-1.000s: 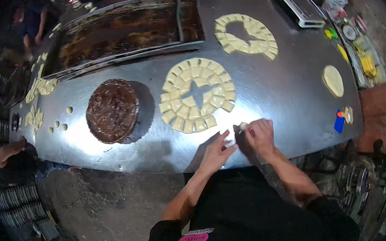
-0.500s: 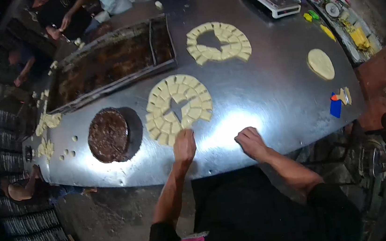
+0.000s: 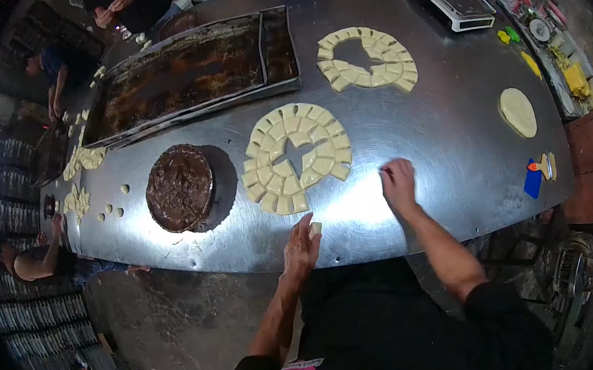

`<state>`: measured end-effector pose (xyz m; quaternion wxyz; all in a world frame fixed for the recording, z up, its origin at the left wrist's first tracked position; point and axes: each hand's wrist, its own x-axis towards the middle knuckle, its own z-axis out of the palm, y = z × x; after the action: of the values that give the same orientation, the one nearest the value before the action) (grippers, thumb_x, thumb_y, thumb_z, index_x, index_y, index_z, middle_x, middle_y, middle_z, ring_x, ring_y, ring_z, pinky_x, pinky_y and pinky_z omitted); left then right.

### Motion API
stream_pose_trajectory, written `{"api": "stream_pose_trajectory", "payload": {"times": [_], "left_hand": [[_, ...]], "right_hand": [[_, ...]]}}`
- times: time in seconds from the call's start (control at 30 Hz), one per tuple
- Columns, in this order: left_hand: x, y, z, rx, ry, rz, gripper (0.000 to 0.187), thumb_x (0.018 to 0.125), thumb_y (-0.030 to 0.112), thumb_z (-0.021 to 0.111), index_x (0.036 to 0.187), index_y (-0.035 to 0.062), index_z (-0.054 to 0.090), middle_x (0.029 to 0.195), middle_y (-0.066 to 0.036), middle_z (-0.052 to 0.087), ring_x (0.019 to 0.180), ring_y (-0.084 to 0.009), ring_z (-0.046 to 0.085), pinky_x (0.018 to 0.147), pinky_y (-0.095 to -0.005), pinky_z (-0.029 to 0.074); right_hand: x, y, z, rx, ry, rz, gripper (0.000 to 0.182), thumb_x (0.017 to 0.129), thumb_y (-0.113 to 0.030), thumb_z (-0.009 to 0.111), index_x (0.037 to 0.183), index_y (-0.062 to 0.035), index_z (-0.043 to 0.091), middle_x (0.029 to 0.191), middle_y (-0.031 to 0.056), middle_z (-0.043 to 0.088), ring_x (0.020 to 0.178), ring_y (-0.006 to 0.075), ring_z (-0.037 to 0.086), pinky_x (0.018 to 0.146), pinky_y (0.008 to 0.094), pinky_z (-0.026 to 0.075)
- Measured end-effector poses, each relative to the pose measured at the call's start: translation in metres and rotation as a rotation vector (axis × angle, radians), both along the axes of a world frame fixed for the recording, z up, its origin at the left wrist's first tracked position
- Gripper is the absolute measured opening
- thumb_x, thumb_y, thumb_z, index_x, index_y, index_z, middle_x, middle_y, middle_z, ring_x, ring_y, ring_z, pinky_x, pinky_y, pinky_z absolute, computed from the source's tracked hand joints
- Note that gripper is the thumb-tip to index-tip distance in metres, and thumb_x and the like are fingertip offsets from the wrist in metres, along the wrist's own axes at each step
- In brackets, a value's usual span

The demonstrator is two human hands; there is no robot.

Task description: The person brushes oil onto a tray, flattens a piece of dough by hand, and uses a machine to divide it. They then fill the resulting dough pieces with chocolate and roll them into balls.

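Note:
My left hand (image 3: pixel 300 248) is at the table's front edge, its thumb and fingers closed on a small pale dough piece (image 3: pixel 315 230). Just beyond it lies a ring of cut dough pieces (image 3: pixel 261 161) with a star-shaped gap in the middle. Farther back is a second dough ring (image 3: pixel 395 55), also with a hole. My right hand (image 3: pixel 398 181) is over the bright part of the metal table, right of the nearer ring, fingers bent together; what they hold, if anything, is hidden. A round container of dark brown filling (image 3: pixel 181 188) stands left of the nearer ring.
Large stained trays (image 3: pixel 187 77) lie back left, with loose dough pieces (image 3: pixel 84 158) beyond. A scale (image 3: pixel 454 4) stands back right. An oval dough sheet (image 3: pixel 517 113) and a blue scraper (image 3: pixel 533 182) lie right. Other people (image 3: pixel 34 263) are at the left and back left.
My left hand has drawn back from the near ring's edge toward me, a dough piece now visible in it. My right hand has lifted or moved slightly away from me. The view has shifted.

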<state>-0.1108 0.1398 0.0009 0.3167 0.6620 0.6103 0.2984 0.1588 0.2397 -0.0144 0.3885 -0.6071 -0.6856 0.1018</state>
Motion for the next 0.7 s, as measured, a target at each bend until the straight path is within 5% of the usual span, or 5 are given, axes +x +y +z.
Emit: {"api": "stream_pose_trajectory", "payload": {"times": [0.17, 0.33, 0.43, 0.57, 0.7], "left_hand": [[-0.010, 0.003, 0.021, -0.027, 0.099, -0.114, 0.020, 0.083, 0.008, 0.065, 0.101, 0.0019, 0.058, 0.097, -0.019, 0.058, 0.093, -0.0375, 0.056, 0.078, -0.0452, 0.048], [-0.055, 0.003, 0.016, -0.490, -0.647, 0.159, 0.027, 0.087, 0.007, 0.061, 0.112, -0.0031, 0.056, 0.097, -0.012, 0.063, 0.085, -0.0166, 0.062, 0.066, -0.0305, 0.054], [-0.069, 0.016, 0.029, -0.630, -0.884, 0.319, 0.031, 0.086, 0.007, 0.062, 0.113, -0.0061, 0.053, 0.093, -0.013, 0.063, 0.082, -0.0192, 0.063, 0.068, -0.0309, 0.055], [-0.071, 0.026, 0.022, -0.418, -0.792, 0.130, 0.025, 0.089, 0.007, 0.060, 0.110, -0.0063, 0.055, 0.101, -0.014, 0.063, 0.089, -0.0201, 0.063, 0.072, -0.0321, 0.056], [-0.029, 0.039, 0.039, -0.456, -0.922, 0.181, 0.023, 0.088, 0.005, 0.062, 0.109, -0.0026, 0.057, 0.099, -0.011, 0.064, 0.091, -0.0183, 0.063, 0.078, -0.0322, 0.055]], "right_hand": [[-0.049, -0.068, 0.007, -0.168, 0.088, 0.318, 0.016, 0.085, 0.005, 0.054, 0.098, -0.0027, 0.057, 0.101, 0.0222, 0.060, 0.101, 0.0400, 0.056, 0.091, 0.0476, 0.043], [-0.049, -0.066, 0.045, -0.314, 0.082, 0.102, 0.035, 0.085, -0.004, 0.064, 0.117, 0.0013, 0.052, 0.106, 0.0233, 0.061, 0.095, 0.0389, 0.061, 0.080, 0.0418, 0.052], [-0.091, -0.030, 0.052, -0.317, 0.183, 0.192, 0.035, 0.084, -0.006, 0.064, 0.117, 0.0014, 0.054, 0.108, 0.0216, 0.061, 0.099, 0.0376, 0.060, 0.083, 0.0412, 0.050], [-0.094, -0.016, 0.039, -0.257, -0.160, 0.409, 0.037, 0.081, -0.006, 0.065, 0.116, 0.0012, 0.055, 0.109, 0.0201, 0.061, 0.102, 0.0370, 0.058, 0.086, 0.0409, 0.048], [-0.109, -0.030, 0.080, -0.655, 0.375, 0.316, 0.039, 0.086, -0.016, 0.063, 0.121, -0.0013, 0.055, 0.107, 0.0195, 0.063, 0.095, 0.0301, 0.063, 0.081, 0.0376, 0.049]]}}
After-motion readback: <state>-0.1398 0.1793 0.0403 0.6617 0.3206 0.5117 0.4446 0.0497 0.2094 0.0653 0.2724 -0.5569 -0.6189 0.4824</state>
